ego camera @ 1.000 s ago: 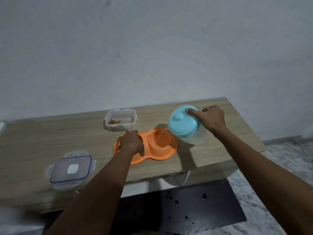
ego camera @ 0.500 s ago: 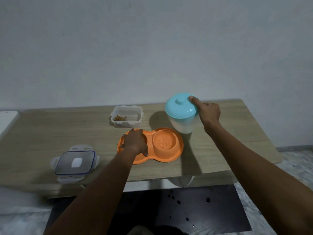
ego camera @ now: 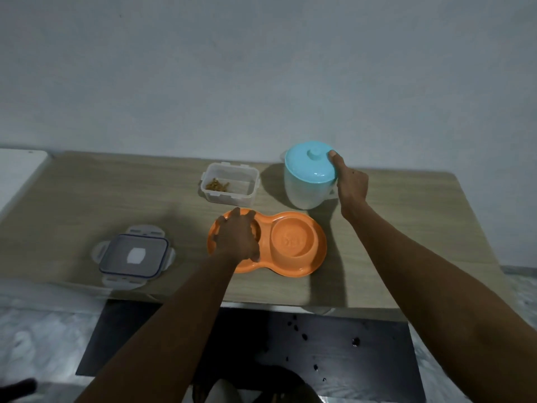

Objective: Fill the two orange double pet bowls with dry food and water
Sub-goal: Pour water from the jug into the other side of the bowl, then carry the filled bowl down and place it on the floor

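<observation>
One orange double pet bowl (ego camera: 318, 245) lies on the wooden table (ego camera: 406, 228) near its front edge. My left hand (ego camera: 236, 238) rests spread over its left compartment and hides what is inside. The right compartment (ego camera: 292, 241) appears to hold clear water. Behind it, a translucent jug (ego camera: 302, 194) with a light blue lid (ego camera: 308, 167) stands upright. My right hand (ego camera: 350, 183) grips the jug's handle, thumb on the lid's edge. A clear food container (ego camera: 229, 186) behind the bowl holds a little brown dry food (ego camera: 218, 185).
The container's clip lid (ego camera: 133, 255) lies flat at the front left of the table. A white surface (ego camera: 17, 170) adjoins the table's left end. A black mat (ego camera: 261, 344) with dark specks covers the floor below the front edge.
A second ago the jug was tilted over the right compartment, pouring water. It has since been turned upright and moved back behind the bowl. My left hand stayed on the bowl.
</observation>
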